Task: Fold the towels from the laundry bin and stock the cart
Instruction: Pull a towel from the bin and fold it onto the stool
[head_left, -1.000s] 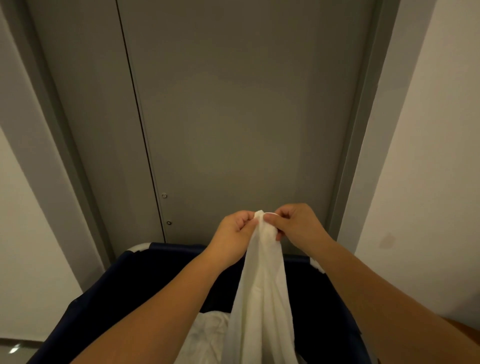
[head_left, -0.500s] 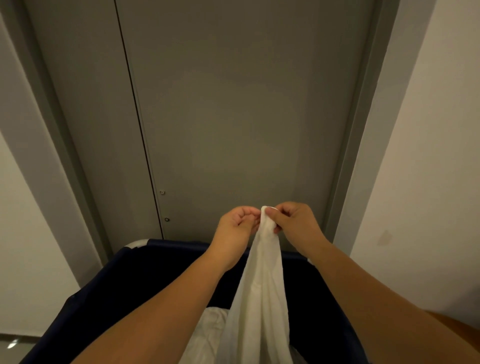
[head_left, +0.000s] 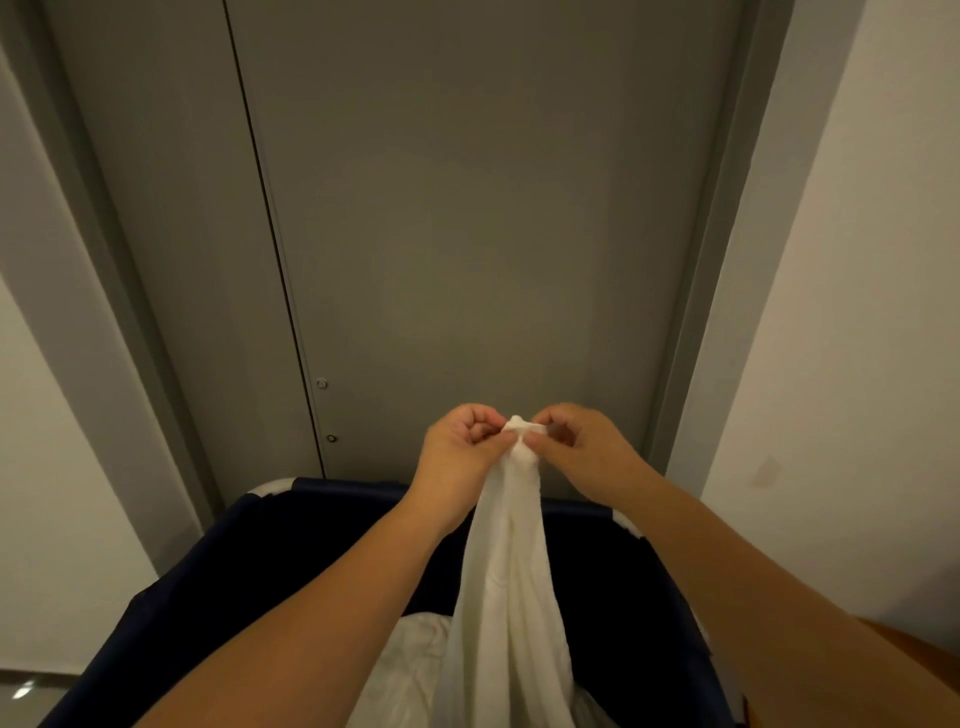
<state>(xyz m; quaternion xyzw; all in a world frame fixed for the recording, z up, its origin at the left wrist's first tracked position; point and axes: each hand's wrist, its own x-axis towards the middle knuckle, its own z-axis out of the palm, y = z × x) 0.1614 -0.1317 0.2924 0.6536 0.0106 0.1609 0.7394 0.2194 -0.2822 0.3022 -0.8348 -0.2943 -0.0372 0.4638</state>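
- Grey double doors (head_left: 467, 234) fill the upper and middle part of the frame, with a thin dark seam running down left of centre and two small round fittings (head_left: 322, 383) beside the seam low down.
- Pale walls (head_left: 857, 312) flank the door frame at the left and right edges; a strip of shiny floor (head_left: 21, 691) shows in the lower left corner.
- A dark navy laundry bin (head_left: 260, 571) takes up the bottom of the frame, its far rim just in front of the doors, with white corner pieces showing at the rim's left and right ends.
- Both bare forearms reach up from the bottom edge and meet above the bin's far rim, near the centre of the frame.
- The left hand (head_left: 462, 447) has its fingers curled and pinches the top of a white towel (head_left: 509, 571) between thumb and fingers.
- The right hand (head_left: 576, 447) pinches the same bunched top edge from the other side, its fingertips nearly touching those of the left hand.
- The towel hangs straight down from the two hands in long folds, gathered narrow at the top and widening toward the bottom edge, where it drops into the bin.
- More white linen (head_left: 410, 654) lies crumpled inside the bin, just left of the hanging towel.
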